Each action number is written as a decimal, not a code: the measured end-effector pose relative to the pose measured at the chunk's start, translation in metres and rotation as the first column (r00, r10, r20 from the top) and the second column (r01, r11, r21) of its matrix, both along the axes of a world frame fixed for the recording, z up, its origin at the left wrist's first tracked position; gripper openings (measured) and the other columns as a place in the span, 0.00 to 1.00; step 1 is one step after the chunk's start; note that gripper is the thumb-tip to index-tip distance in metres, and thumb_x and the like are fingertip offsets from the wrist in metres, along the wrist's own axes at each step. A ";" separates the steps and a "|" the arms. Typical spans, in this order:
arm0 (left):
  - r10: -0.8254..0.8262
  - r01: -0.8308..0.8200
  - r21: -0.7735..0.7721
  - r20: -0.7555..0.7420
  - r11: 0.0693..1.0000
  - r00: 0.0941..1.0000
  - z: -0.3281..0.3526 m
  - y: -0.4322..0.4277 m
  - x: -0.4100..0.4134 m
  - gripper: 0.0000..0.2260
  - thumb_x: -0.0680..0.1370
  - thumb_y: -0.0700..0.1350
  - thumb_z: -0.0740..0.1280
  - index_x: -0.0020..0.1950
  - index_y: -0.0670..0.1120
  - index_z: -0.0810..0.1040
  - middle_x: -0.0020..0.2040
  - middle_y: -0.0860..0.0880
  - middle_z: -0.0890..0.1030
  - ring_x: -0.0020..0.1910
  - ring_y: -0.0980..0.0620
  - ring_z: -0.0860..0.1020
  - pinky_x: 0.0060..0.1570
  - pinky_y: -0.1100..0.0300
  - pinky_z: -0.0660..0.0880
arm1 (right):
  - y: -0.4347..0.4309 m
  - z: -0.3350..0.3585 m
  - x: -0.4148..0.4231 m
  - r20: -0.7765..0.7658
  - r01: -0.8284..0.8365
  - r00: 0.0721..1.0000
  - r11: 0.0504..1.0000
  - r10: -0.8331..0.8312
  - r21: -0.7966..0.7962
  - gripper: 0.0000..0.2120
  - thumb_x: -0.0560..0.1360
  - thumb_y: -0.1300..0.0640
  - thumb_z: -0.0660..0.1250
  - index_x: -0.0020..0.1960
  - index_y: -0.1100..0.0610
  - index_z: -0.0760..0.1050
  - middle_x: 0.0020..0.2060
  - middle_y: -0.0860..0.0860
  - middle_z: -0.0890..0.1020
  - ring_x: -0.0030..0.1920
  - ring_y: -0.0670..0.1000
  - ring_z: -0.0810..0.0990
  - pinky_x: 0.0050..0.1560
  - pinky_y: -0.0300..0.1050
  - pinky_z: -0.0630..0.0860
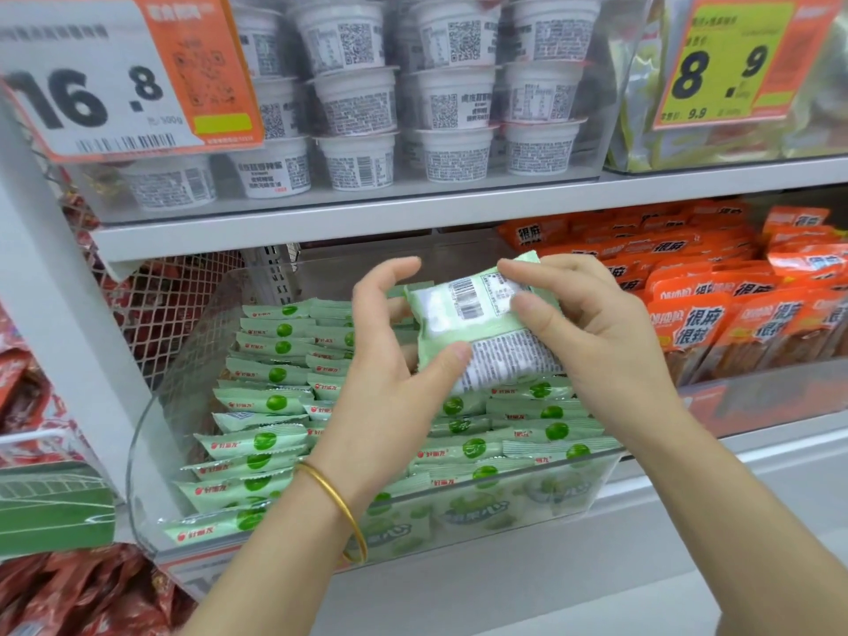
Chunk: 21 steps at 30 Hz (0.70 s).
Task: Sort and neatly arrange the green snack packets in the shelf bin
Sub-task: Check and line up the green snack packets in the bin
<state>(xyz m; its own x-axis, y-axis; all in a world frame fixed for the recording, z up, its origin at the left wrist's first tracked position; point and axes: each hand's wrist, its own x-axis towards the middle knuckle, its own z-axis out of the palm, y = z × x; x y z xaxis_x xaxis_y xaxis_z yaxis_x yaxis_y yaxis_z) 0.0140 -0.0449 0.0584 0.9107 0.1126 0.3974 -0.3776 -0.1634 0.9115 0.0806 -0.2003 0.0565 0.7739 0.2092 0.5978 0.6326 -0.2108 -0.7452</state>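
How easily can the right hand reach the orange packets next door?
Probably easily, but not yet: the right hand is pinching the green packet with the left hand. The orange packets sit just beside it, with nothing between.

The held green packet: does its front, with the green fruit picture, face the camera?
No, the green packet shows its back, with barcodes and fine print.

We look through 1 head-worn camera, facing forward and slightly down, close to the shelf bin (573, 488) at 6 o'clock.
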 end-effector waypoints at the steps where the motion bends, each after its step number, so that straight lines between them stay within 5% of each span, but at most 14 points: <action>1: 0.057 -0.058 -0.044 -0.023 0.997 0.998 0.000 0.001 0.002 0.24 0.76 0.37 0.66 0.58 0.64 0.61 0.54 0.55 0.73 0.39 0.64 0.79 0.38 0.69 0.77 | -0.001 0.001 0.001 -0.021 -0.032 0.999 0.999 0.033 0.043 0.11 0.77 0.57 0.64 0.55 0.45 0.78 0.55 0.49 0.76 0.56 0.41 0.74 0.56 0.32 0.69; 5: 0.100 -0.157 -0.382 -0.166 0.911 0.981 -0.001 0.012 0.016 0.14 0.78 0.39 0.64 0.59 0.53 0.66 0.54 0.40 0.78 0.41 0.52 0.81 0.33 0.63 0.77 | -0.010 0.007 0.004 -0.093 -0.249 0.956 0.939 0.277 0.237 0.22 0.70 0.65 0.56 0.55 0.48 0.80 0.64 0.47 0.74 0.63 0.47 0.75 0.54 0.43 0.77; 9: 0.029 -0.149 -0.450 -0.261 0.881 0.965 -0.002 0.008 0.027 0.15 0.78 0.41 0.64 0.64 0.42 0.69 0.43 0.45 0.81 0.31 0.53 0.81 0.26 0.66 0.73 | -0.011 0.005 0.006 0.183 -0.050 0.978 0.969 0.096 -0.242 0.25 0.68 0.65 0.65 0.61 0.45 0.75 0.68 0.42 0.70 0.71 0.42 0.64 0.70 0.42 0.62; 11: -0.009 -0.130 -0.433 -0.304 0.892 0.952 -0.005 0.003 0.032 0.16 0.78 0.42 0.64 0.64 0.40 0.69 0.49 0.42 0.80 0.30 0.54 0.80 0.25 0.66 0.72 | -0.011 0.004 0.008 0.261 0.047 0.965 0.956 0.032 -0.291 0.18 0.67 0.60 0.68 0.55 0.48 0.77 0.66 0.43 0.72 0.70 0.45 0.65 0.71 0.41 0.60; 14: -0.014 -0.125 -0.400 -0.327 0.908 0.945 -0.006 -0.004 0.037 0.14 0.80 0.47 0.60 0.63 0.41 0.69 0.53 0.45 0.78 0.31 0.54 0.81 0.27 0.65 0.73 | -0.013 0.004 0.009 0.293 0.126 0.955 0.957 -0.046 -0.262 0.08 0.68 0.59 0.69 0.47 0.54 0.78 0.57 0.45 0.79 0.62 0.45 0.73 0.63 0.44 0.69; 17: 0.263 -0.266 0.018 -0.218 0.964 0.940 -0.009 -0.003 0.042 0.12 0.82 0.49 0.55 0.60 0.46 0.71 0.53 0.53 0.77 0.43 0.55 0.79 0.38 0.65 0.74 | -0.016 0.000 0.009 0.410 0.311 0.895 0.904 -0.175 -0.292 0.07 0.70 0.58 0.70 0.49 0.56 0.79 0.48 0.47 0.82 0.51 0.47 0.78 0.51 0.48 0.76; 19: 0.386 -0.342 0.369 -0.050 0.864 0.921 -0.016 0.001 0.044 0.11 0.81 0.45 0.56 0.60 0.46 0.74 0.53 0.52 0.77 0.50 0.55 0.74 0.46 0.68 0.70 | -0.016 -0.001 0.010 0.506 0.424 0.833 0.845 -0.224 -0.325 0.07 0.71 0.57 0.69 0.49 0.55 0.80 0.43 0.48 0.83 0.44 0.51 0.79 0.44 0.51 0.76; 21: 0.367 -0.280 0.635 -0.007 0.720 0.930 -0.023 0.003 0.048 0.12 0.80 0.43 0.58 0.61 0.46 0.76 0.59 0.49 0.77 0.59 0.50 0.72 0.59 0.60 0.67 | -0.016 -0.001 0.012 0.535 0.452 0.820 0.804 -0.203 -0.387 0.06 0.72 0.56 0.68 0.48 0.53 0.80 0.42 0.46 0.83 0.42 0.52 0.78 0.44 0.51 0.73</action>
